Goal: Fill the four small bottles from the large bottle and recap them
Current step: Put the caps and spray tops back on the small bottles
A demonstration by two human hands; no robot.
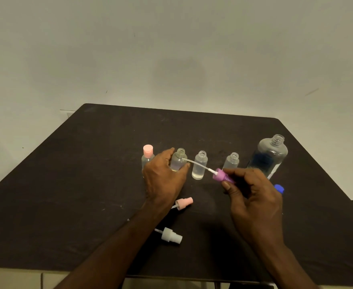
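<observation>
Four small clear bottles stand in a row on the dark table [88,184]. The leftmost bottle [147,158] wears a pink cap. My left hand [163,176] grips the second bottle [178,161], which is uncapped. The third bottle [199,165] and the fourth bottle [232,161] are also uncapped. My right hand [252,190] pinches a purple spray cap [221,175], whose white tube points left toward the second bottle's neck. The large clear bottle [269,155] stands uncapped at the right.
A pink spray cap [184,203] and a white spray cap [170,235] lie on the table near my left forearm. A blue cap [279,188] lies behind my right hand. A plain wall rises behind the table.
</observation>
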